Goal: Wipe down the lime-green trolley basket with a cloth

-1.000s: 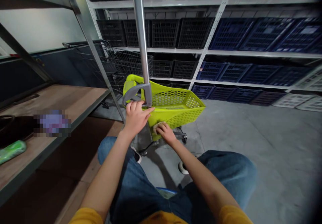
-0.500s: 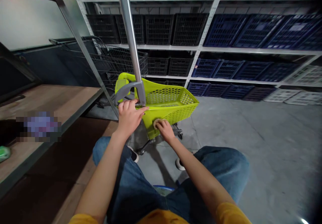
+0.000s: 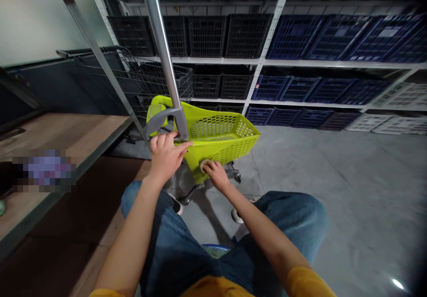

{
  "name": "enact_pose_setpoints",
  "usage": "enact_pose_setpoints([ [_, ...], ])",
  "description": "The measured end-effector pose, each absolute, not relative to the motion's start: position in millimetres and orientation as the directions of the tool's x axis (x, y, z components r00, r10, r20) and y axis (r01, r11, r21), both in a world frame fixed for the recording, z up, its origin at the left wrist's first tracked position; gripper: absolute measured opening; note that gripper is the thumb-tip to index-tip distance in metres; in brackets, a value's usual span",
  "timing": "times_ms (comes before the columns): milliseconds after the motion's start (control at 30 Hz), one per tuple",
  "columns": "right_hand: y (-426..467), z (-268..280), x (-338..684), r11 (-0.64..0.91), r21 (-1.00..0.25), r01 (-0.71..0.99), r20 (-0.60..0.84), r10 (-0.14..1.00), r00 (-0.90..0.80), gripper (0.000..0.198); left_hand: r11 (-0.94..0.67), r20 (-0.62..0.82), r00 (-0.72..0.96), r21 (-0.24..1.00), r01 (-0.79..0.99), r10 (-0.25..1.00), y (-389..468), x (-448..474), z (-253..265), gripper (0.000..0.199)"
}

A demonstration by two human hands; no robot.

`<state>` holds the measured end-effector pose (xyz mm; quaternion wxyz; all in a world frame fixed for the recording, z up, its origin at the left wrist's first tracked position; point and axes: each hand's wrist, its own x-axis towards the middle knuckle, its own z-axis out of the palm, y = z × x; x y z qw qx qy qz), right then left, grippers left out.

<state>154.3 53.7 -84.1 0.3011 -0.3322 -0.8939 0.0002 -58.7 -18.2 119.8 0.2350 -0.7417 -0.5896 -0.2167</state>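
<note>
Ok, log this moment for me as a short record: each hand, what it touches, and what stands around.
Left hand: on the near rim of the green basket, by the grey bracket
Right hand: closed on a pale pad, at the basket's near side
Pole: metal, rising from the bracket
Wheel: below the basket
Behind: wire cart; shelving with black crates, blue crates and white crates
Left side: wooden shelf bearing a pixelated item
</note>
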Motion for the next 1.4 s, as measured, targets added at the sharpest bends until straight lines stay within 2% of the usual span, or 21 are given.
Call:
enact_pose_setpoints([
  [67, 73, -75, 178, 0.724, -0.259, 0.639, 0.593, 0.642, -0.487, 0.031, -0.189, 0.599, 0.212, -0.102, 0.977, 0.772, -18, -59, 119, 0.034],
  [133, 96, -66, 203, 0.598, -0.401, 0.694, 0.675, 0.705, -0.218, 0.031, -0.185, 0.605, 0.209, -0.102, 0.977, 0.768, -18, -58, 118, 0.033],
  [200, 113, -62, 215, 0.498, -0.537, 0.682, 0.697, 0.717, 0.025, 0.029, -0.188, 0.612, 0.204, -0.091, 0.978, 0.764, -18, -58, 118, 0.033],
  [300, 111, -74, 194, 0.452, -0.636, 0.626, 0.674, 0.72, 0.165, 0.025, -0.202, 0.615, 0.196, -0.06, 0.978, 0.764, -18, -57, 117, 0.033],
  [400, 79, -100, 149, 0.484, -0.646, 0.59, 0.65, 0.754, 0.093, 0.025, -0.198, 0.612, 0.188, -0.052, 0.979, 0.768, -20, -57, 119, 0.032],
  [467, 58, -117, 130, 0.56, -0.608, 0.562, 0.641, 0.765, -0.069, 0.025, -0.188, 0.606, 0.191, -0.068, 0.98, 0.772, -20, -57, 119, 0.032],
  [567, 57, -122, 141, 0.675, -0.533, 0.511, 0.629, 0.72, -0.294, 0.023, -0.18, 0.602, 0.197, -0.09, 0.98, 0.774, -20, -57, 120, 0.032],
  [633, 81, -107, 172, 0.643, -0.545, 0.538, 0.652, 0.728, -0.21, 0.02, -0.178, 0.607, 0.199, -0.095, 0.979, 0.769, -19, -57, 120, 0.032],
  [667, 98, -96, 190, 0.566, -0.591, 0.575, 0.664, 0.746, -0.053, 0.019, -0.178, 0.612, 0.199, -0.096, 0.979, 0.766, -18, -57, 120, 0.032],
  [733, 132, -72, 221, 0.424, -0.681, 0.596, 0.659, 0.71, 0.247, 0.017, -0.18, 0.619, 0.198, -0.091, 0.979, 0.76, -18, -57, 119, 0.032],
  [800, 150, -55, 235, 0.347, -0.733, 0.586, 0.637, 0.653, 0.41, 0.017, -0.19, 0.622, 0.199, -0.081, 0.978, 0.757, -18, -56, 118, 0.032],
  [867, 144, -57, 223, 0.361, -0.722, 0.59, 0.64, 0.671, 0.374, 0.018, -0.203, 0.621, 0.205, -0.075, 0.976, 0.756, -19, -56, 117, 0.034],
  [900, 132, -64, 209, 0.392, -0.702, 0.595, 0.647, 0.7, 0.302, 0.019, -0.206, 0.621, 0.208, -0.076, 0.976, 0.756, -19, -56, 116, 0.035],
  [933, 115, -76, 192, 0.465, -0.663, 0.587, 0.656, 0.738, 0.157, 0.02, -0.208, 0.62, 0.211, -0.078, 0.975, 0.756, -20, -56, 116, 0.035],
  [1033, 56, -117, 139, 0.596, -0.606, 0.528, 0.652, 0.751, -0.1, 0.023, -0.208, 0.613, 0.209, -0.073, 0.975, 0.762, -19, -57, 118, 0.035],
  [1133, 27, -139, 121, 0.654, -0.586, 0.479, 0.63, 0.739, -0.238, 0.023, -0.213, 0.603, 0.219, -0.082, 0.974, 0.767, -20, -58, 118, 0.035],
  [1233, 52, -124, 150, 0.617, -0.612, 0.494, 0.629, 0.759, -0.169, 0.025, -0.163, 0.64, 0.199, -0.116, 0.98, 0.742, -25, -56, 107, 0.039],
  [1333, 103, -90, 194, 0.515, -0.667, 0.539, 0.632, 0.774, 0.043, 0.024, -0.086, 0.739, 0.135, -0.105, 0.991, 0.66, -31, -46, 88, 0.044],
  [1400, 127, -75, 208, 0.441, -0.71, 0.549, 0.625, 0.754, 0.202, 0.023, -0.15, 0.762, 0.176, -0.105, 0.983, 0.623, -28, -33, 79, 0.044],
])
